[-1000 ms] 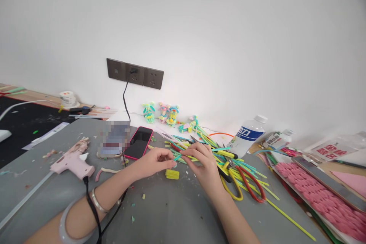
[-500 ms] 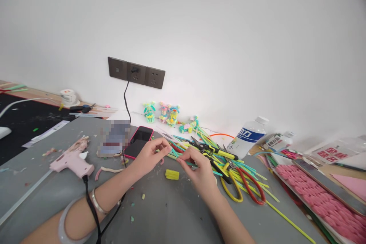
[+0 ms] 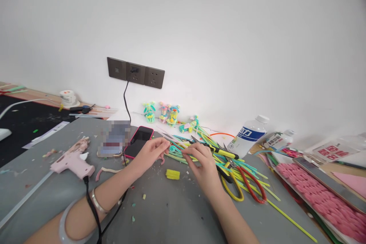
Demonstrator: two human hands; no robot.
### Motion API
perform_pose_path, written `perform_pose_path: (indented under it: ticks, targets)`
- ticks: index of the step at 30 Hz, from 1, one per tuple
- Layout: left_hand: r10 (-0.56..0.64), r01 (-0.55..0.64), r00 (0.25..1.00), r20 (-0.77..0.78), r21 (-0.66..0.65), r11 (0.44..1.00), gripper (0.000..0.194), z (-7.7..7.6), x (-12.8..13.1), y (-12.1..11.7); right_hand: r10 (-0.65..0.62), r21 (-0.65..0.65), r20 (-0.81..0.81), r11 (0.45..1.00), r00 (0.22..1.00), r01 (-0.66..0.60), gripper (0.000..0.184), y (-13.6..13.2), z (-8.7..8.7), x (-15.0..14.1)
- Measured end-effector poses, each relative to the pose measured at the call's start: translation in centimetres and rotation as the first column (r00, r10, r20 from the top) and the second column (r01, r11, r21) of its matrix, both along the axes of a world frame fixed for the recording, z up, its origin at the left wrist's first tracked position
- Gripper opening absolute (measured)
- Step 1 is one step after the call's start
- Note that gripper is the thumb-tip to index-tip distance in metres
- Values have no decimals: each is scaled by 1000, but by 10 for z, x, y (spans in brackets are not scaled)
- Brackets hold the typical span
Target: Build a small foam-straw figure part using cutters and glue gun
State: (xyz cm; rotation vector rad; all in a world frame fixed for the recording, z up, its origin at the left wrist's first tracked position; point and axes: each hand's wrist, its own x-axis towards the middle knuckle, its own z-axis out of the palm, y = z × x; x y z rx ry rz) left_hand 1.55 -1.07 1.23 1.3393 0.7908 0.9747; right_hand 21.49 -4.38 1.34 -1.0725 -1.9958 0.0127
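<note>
A short teal pipe cleaner (image 3: 174, 148), bent into a curl, stretches between the two hands above the table. My left hand (image 3: 153, 153) pinches its left end between thumb and forefinger. At its right end, the thumb and forefinger of my right hand (image 3: 200, 160) are closed together. Just below lies a yellow-green bundle of short pipe cleaner pieces (image 3: 172, 174). Behind my right hand, loose yellow and teal pipe cleaners (image 3: 254, 177) are heaped with red-and-yellow-handled scissors (image 3: 251, 185) and black-and-yellow pliers (image 3: 223, 152).
A pink glue gun (image 3: 73, 162) rests at left, its black cord passing over my left forearm. A pink-edged phone (image 3: 140, 141) lies behind my left hand. Small pipe cleaner figures (image 3: 173, 116) stand by the wall. A bottle (image 3: 250, 135) and pink braided bundles (image 3: 320, 188) are at right.
The teal pipe cleaner went from nearly straight to curled near my left fingertips. My right hand moved slightly right and its fingers shifted. The bundle stayed put.
</note>
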Motion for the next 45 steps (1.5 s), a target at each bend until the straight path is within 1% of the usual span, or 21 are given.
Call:
perform_pose_path:
  ticks: [2,7,10,12,15,17,20,24,29,32,36,41,45]
  targets:
    - [-8,9,999,-36,25,1000,36,-1,-1,1,-16,42,55,999,998,14,14,2,2,4]
    - [-34,60,978,-204,124,991,28,1,-3,-2,-9,66,108,998,994,2,14,2,4,7]
    - [-63,97,952,-298,100,990,25,4,-3,-4,-22,83,95,996,995,14,12,2,4,6]
    - [-113,144,930,-348,64,988,26,4,-2,-5,2,115,95,993,995,-13,11,1,5,6]
    - [-191,218,905,-380,28,976,29,3,-2,-5,60,169,125,982,990,-81,12,-1,6,6]
    - [-197,225,905,-377,33,974,30,2,-2,-6,72,178,130,979,989,-94,13,-3,7,6]
    - [-157,189,929,-335,65,980,29,3,-3,-5,60,150,90,986,994,-73,14,-4,9,5]
    - [-92,112,971,-221,78,991,29,6,-4,-4,65,99,47,993,997,-69,14,-5,11,3]
    - [-23,32,997,-77,112,993,27,2,-3,-4,77,22,-23,997,997,-76,14,-6,6,0]
    - [-4,3,1000,10,116,993,26,-1,-2,-4,121,-67,-74,990,990,-126,13,-8,2,-3]
    - [6,-14,997,73,118,993,23,-1,-1,-6,201,-179,-137,958,970,-224,16,-12,-2,-11]
    - [17,-26,990,141,59,998,25,3,2,-12,228,-211,-139,944,964,-254,17,-15,-4,-18]
    - [39,-28,975,217,-54,998,27,7,4,-14,222,-268,-214,923,951,-275,15,-14,-3,-15]
